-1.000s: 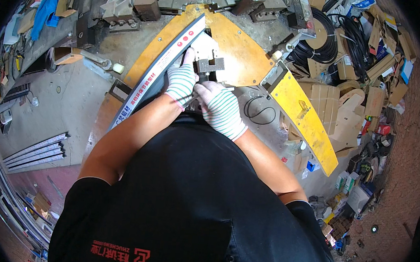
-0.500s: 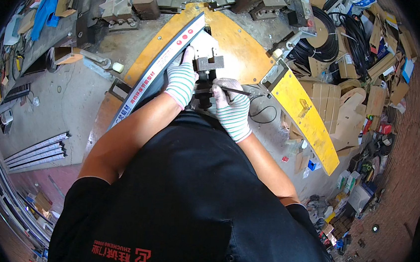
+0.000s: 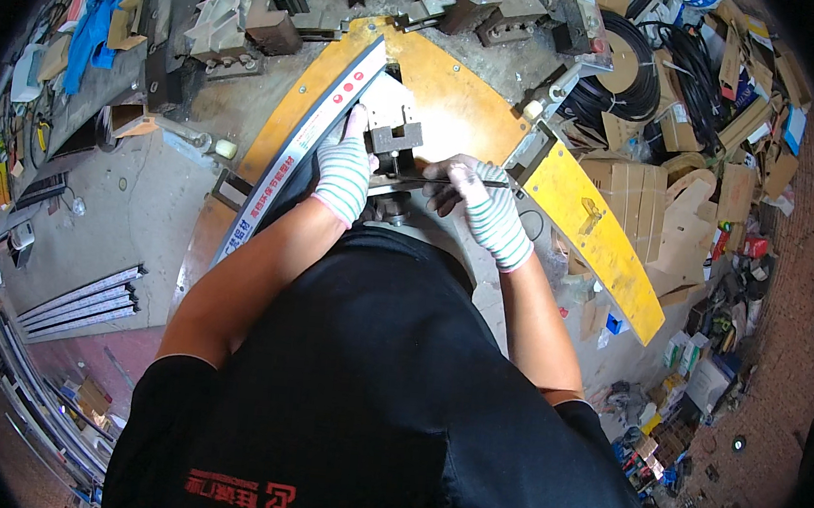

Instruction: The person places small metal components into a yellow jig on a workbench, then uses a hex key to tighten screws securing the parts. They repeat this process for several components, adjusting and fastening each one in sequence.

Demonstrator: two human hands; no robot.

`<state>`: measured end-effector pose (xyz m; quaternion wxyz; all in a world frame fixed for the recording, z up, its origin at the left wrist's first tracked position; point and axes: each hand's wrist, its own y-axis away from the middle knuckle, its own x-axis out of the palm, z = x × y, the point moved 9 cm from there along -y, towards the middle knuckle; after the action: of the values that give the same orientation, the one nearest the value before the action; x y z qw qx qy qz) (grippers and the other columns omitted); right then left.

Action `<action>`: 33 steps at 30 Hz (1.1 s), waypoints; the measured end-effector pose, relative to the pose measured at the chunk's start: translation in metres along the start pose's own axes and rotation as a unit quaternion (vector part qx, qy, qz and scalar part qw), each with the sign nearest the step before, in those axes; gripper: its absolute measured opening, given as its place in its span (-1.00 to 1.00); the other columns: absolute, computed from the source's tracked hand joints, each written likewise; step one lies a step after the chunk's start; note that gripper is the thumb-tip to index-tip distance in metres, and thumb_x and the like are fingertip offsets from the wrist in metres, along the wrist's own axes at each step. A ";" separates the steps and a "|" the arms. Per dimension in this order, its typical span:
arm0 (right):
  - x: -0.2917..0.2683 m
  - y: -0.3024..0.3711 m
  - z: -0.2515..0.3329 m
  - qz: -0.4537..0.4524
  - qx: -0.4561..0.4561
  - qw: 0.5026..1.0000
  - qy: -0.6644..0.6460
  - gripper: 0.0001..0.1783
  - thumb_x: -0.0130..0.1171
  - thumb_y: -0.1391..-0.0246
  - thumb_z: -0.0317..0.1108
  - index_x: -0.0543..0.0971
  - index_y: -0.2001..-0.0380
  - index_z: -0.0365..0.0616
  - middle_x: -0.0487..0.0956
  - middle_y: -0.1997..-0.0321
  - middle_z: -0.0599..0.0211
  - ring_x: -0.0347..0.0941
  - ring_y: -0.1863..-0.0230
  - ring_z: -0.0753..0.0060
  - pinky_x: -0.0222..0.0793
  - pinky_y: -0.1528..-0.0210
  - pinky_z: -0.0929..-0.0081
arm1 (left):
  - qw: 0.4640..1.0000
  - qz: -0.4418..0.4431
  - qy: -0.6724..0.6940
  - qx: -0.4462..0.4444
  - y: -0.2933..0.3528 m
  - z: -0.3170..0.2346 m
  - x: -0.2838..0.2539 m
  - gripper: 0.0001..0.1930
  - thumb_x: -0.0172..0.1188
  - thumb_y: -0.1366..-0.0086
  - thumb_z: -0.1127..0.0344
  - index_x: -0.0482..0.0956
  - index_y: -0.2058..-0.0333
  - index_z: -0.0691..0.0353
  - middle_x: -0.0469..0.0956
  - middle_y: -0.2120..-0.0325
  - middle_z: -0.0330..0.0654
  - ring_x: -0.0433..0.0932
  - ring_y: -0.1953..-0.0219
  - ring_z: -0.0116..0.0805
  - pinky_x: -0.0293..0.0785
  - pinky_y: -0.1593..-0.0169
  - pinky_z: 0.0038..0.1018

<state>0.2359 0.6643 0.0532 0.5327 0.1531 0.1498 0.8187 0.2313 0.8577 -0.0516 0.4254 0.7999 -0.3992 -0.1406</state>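
My left hand (image 3: 342, 173), in a white glove with green stripes, is closed round the inner edge of a long profile (image 3: 292, 152) with a white and blue printed film. The profile lies slantwise on a yellow board (image 3: 465, 90). Beside that hand stands a dark metal clamp block (image 3: 396, 138) in front of a bright white plate (image 3: 388, 100). My right hand (image 3: 479, 202), in a matching glove with dirty fingertips, grips a thin dark rod (image 3: 493, 183). The rod points left towards the metal parts below the block; whether its tip touches them is hidden.
A yellow arm-like panel (image 3: 595, 234) extends to the right. Metal blocks (image 3: 274, 25) line the far side. Black cable coils (image 3: 623, 104) and cardboard (image 3: 625, 196) lie at the right. Several profiles (image 3: 83, 303) are stacked at the left, and a blue cloth (image 3: 98, 24) hangs at far left.
My right hand has moved to the right with the rod, uncovering metal parts below the block. My left hand stays on the profile. The whole view has shifted slightly.
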 end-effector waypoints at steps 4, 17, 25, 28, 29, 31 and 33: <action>-0.016 -0.006 -0.014 0.038 0.018 0.996 -0.081 -0.49 -0.02 -0.41 -0.05 0.60 0.08 -0.38 0.66 0.31 0.10 0.62 0.34 0.34 0.54 0.20 0.45 | 1.000 0.000 0.010 -0.004 0.002 0.001 -0.001 -0.57 0.32 -0.28 -0.14 0.58 0.12 0.07 0.46 0.42 -0.31 0.30 0.60 -0.48 0.25 0.56 -0.54; -0.026 -0.019 0.013 0.136 -0.132 0.981 0.046 -0.74 0.08 -0.31 -0.26 0.61 0.20 -0.23 0.62 0.35 0.17 0.58 0.33 0.20 0.51 0.21 0.33 | 0.872 -0.054 -0.313 0.373 0.100 -0.112 -0.014 -0.60 0.14 -0.47 0.28 0.46 -0.19 0.35 0.53 0.22 -0.15 0.54 0.19 -0.40 0.52 0.09 -0.46; -0.021 -0.032 0.013 0.251 -0.183 0.941 0.136 -0.81 0.21 -0.16 -0.34 0.61 0.20 -0.17 0.63 0.29 0.15 0.62 0.24 0.10 0.54 0.16 0.27 | 0.634 -0.063 -0.607 0.475 0.034 -0.138 0.039 -0.80 0.20 -0.41 0.29 0.64 0.23 0.33 0.61 0.36 0.00 0.59 0.33 -0.19 0.50 0.21 -0.33; -0.022 -0.034 0.013 0.239 -0.210 0.939 0.133 -0.76 0.32 0.00 -0.32 0.61 0.24 -0.13 0.62 0.31 0.21 0.63 0.24 0.16 0.55 0.15 0.28 | 0.680 -0.076 -0.598 0.417 0.015 -0.127 0.026 -0.60 0.06 -0.53 0.12 0.60 0.35 0.36 0.48 0.60 -0.16 0.31 0.48 -0.43 0.35 0.35 -0.38; -0.022 -0.034 0.013 0.235 -0.218 0.939 0.124 -0.76 0.33 0.02 -0.32 0.61 0.25 -0.12 0.62 0.32 0.22 0.63 0.23 0.17 0.55 0.14 0.28 | 0.680 -0.079 -0.596 0.419 0.014 -0.126 0.025 -0.60 0.05 -0.53 0.11 0.60 0.36 0.35 0.47 0.60 -0.17 0.29 0.47 -0.46 0.35 0.35 -0.39; -0.025 -0.035 0.015 0.221 -0.249 0.938 0.094 -0.84 0.33 0.02 -0.30 0.59 0.37 -0.07 0.58 0.39 0.29 0.61 0.30 0.20 0.54 0.19 0.30 | 0.684 -0.082 -0.593 0.417 0.013 -0.124 0.022 -0.61 0.05 -0.53 0.11 0.57 0.38 0.33 0.45 0.59 -0.22 0.27 0.45 -0.49 0.34 0.35 -0.41; -0.020 -0.035 0.013 0.233 -0.256 0.931 0.115 -0.84 0.32 0.00 -0.27 0.55 0.43 -0.05 0.54 0.44 0.30 0.58 0.36 0.19 0.52 0.26 0.27 | 0.688 -0.086 -0.592 0.411 0.013 -0.124 0.019 -0.63 0.07 -0.51 0.15 0.60 0.37 0.35 0.55 0.57 -0.11 0.42 0.48 -0.41 0.41 0.33 -0.38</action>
<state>0.2778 0.6606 0.0484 0.3270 -0.0528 -0.0446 0.9425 0.3067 0.9097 0.0346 -0.2841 0.6764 -0.5151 -0.4432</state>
